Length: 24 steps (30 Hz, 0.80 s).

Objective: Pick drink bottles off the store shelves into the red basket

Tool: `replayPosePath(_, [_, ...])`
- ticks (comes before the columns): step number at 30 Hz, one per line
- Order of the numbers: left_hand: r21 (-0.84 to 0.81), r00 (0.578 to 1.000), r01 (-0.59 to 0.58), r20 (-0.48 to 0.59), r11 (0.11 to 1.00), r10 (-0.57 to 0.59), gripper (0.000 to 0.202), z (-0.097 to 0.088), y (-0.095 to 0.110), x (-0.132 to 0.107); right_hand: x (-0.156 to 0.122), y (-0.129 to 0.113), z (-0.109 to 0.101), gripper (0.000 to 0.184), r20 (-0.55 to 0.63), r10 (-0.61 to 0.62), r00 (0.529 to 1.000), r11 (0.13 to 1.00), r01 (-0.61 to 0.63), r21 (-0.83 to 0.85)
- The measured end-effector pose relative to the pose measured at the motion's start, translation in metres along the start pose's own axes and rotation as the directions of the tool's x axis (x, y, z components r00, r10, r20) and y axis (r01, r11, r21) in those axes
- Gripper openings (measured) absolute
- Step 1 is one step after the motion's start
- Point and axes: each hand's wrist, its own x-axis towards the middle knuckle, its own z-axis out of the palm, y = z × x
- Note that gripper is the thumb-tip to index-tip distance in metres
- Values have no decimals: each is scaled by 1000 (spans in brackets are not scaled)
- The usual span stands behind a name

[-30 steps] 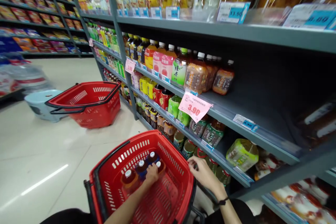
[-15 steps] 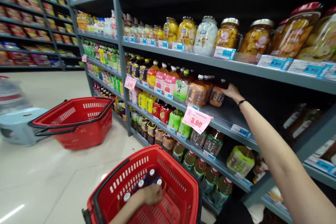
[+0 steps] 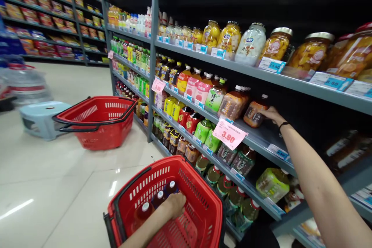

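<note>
My right hand (image 3: 271, 114) reaches into the shelf, closed around the side of a dark drink bottle (image 3: 253, 115) with a brown-orange label and a pale cap. The bottle stands slightly tilted, beside a row of similar bottles (image 3: 230, 104). Down in the near red shopping basket (image 3: 200, 186), my left hand (image 3: 176, 204) is curled over a bottle, its cap and body now hidden by the hand. Three more dark bottles (image 3: 145, 213) with white caps stand along the basket's left side.
A second red basket (image 3: 101, 133) sits on the floor by a light-blue stool (image 3: 43, 116). Large clear water bottles (image 3: 26, 81) are behind the stool. Fruit jars (image 3: 274, 44) line the shelf above my right hand. A pink price card (image 3: 229, 135) juts out from the shelf edge.
The bottle in my right hand has come slightly forward, toward the shelf edge. My left hand has shifted over the bottle cap that showed beside it. The view has turned left.
</note>
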Motion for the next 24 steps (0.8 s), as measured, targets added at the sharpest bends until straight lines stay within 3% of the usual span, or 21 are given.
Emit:
replayPosePath(4, [-7, 996, -57, -63, 998, 56, 25, -25, 16, -8, -43, 1, -19, 50, -104, -145, 984, 989, 142, -36])
replayPosePath(7, [-50, 977, -114, -185, 992, 103, 28, -49, 28, -18, -85, -1, -34, 75, -204, -227, 952, 974, 222, -48])
replayPosePath(9, [-106, 944, -150, -312, 983, 111, 33, -69, 43, -27, -118, -5, -42, 81, -293, -304, 907, 950, 310, -25])
replayPosePath(11, [-196, 852, -245, -510, 950, 115, 34, -93, 69, -39, -156, -12, -45, 84, -408, -415, 813, 888, 459, 12])
replayPosePath(13, [-237, 676, -414, -727, 879, 123, 33, -118, 104, -55, -200, -22, -41, 84, -503, -468, 726, 824, 564, 47])
replayPosePath(14, [-206, 576, -490, -806, 847, 137, 37, -130, 123, -64, -223, -27, -35, 84, -538, -463, 704, 809, 584, 68])
replayPosePath(15, [-172, 503, -539, -851, 825, 151, 49, -139, 143, -74, -247, -32, -28, 83, -563, -448, 694, 795, 597, 102])
replayPosePath(16, [-152, 452, -570, -879, 807, 154, 69, -145, 161, -83, -271, -36, -19, 83, -557, -423, 715, 792, 590, 155])
replayPosePath(17, [-150, 430, -593, -890, 791, 154, 94, -148, 177, -91, -294, -39, -10, 83, -540, -389, 747, 793, 569, 217])
replayPosePath(19, [-201, 459, -610, -878, 767, 135, 137, -144, 202, -103, -336, -43, 11, 77, -459, -299, 837, 792, 485, 370])
replayPosePath(20, [-243, 484, -609, -868, 755, 112, 149, -136, 210, -107, -353, -44, 20, 73, -401, -258, 879, 780, 434, 451])
replayPosePath(22, [-334, 520, -599, -853, 728, 37, 156, -117, 217, -110, -379, -43, 36, 71, -295, -202, 934, 756, 340, 559])
replayPosePath(24, [-405, 528, -592, -848, 697, -45, 154, -97, 217, -112, -396, -40, 47, 73, -227, -178, 957, 756, 281, 591])
